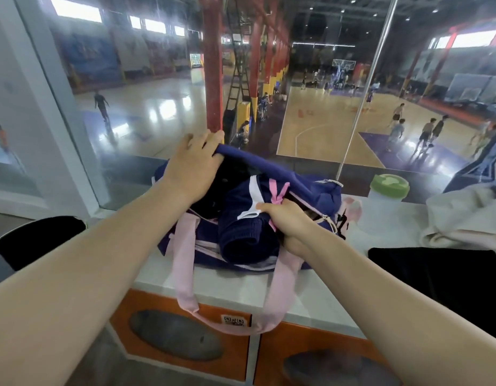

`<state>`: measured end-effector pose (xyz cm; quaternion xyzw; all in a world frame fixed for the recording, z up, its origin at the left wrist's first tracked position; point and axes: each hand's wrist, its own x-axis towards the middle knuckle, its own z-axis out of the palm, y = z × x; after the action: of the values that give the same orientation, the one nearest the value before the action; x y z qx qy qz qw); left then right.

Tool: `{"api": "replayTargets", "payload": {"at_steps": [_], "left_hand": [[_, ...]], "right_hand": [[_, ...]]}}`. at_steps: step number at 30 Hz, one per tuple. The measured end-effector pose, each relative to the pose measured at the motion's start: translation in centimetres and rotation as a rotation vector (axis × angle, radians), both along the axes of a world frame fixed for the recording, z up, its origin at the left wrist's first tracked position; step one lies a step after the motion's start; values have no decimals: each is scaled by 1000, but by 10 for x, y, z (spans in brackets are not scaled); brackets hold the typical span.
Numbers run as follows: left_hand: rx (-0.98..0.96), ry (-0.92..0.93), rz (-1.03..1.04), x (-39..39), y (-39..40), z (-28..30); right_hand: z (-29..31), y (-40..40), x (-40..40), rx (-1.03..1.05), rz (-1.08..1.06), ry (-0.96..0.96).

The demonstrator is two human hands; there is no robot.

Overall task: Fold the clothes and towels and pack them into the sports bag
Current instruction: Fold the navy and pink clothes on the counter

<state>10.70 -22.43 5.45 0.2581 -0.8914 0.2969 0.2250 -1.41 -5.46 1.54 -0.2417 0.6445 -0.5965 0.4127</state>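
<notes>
A folded navy garment (249,218) is pushed into the sports bag (310,190).

The bag's far rim is gripped by the left hand (193,168); the garment is clutched by the right hand (288,221) and is best pressed flat.

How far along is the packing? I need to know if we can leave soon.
Partly done. A folded navy garment is going into the sports bag: the right hand pushes it in while the left hand holds the opening's far edge up. Still left on the counter: a pale towel and a black garment, neither packed.
</notes>
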Motion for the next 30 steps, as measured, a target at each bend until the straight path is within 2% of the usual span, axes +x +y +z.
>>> {"api": "replayTargets", "payload": {"at_steps": [4, 8, 13, 15, 19, 23, 26, 28, 30], "left_hand": [[-74, -72, 20, 7, -9, 28], [3, -82, 38, 8, -10, 36], [51, -45, -11, 7, -11, 41], [59, -44, -17, 6, -14, 42], [77, -56, -26, 5, -19, 40], [85, -45, -35, 4, -21, 38], [93, -37, -36, 3, -21, 39], [95, -35, -42, 1, -19, 39], [102, -39, -49, 0, -17, 38]], "right_hand": [[4, -41, -20, -2, -101, -5], [1, -78, -37, 116, -174, -42], [-2, -104, -47, 115, -74, -82], [-11, -110, -48, 131, -18, -19], [-22, -121, -57, 211, 54, 375], [2, -112, -61, 366, 159, 824], [23, -90, -41, 477, 177, 1308], [40, -84, -22, 383, 206, 1594], [54, -90, -8, 226, 308, 1647]]}}
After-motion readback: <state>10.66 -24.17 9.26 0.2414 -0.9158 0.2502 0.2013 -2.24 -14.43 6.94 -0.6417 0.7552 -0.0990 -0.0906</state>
